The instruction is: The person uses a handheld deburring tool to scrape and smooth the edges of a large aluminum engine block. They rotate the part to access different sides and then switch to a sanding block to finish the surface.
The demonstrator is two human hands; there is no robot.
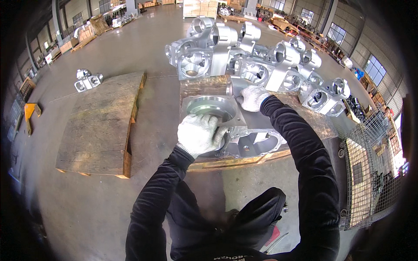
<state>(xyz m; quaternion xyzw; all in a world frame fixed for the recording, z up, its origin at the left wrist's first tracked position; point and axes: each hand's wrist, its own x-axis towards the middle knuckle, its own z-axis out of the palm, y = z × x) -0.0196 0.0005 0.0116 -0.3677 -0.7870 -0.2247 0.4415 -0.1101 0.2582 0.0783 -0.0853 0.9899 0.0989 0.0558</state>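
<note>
A silvery cast metal housing with a large round bore and an open flanged side lies near the front of the wooden pallet before me. My left hand, in a white knit glove, grips the rim by the round bore, thumb toward the flange. At the far side of the same housing, my right hand, also gloved, has its fingers curled round the edge beside a short cylindrical collar. Its fingertips are partly hidden. The housing's underside is out of sight.
Several similar housings crowd the pallet's far side. Another wooden pallet lies to the left, with one housing beyond it. A wire mesh cage stands at the right. A yellow pallet-truck part shows far left.
</note>
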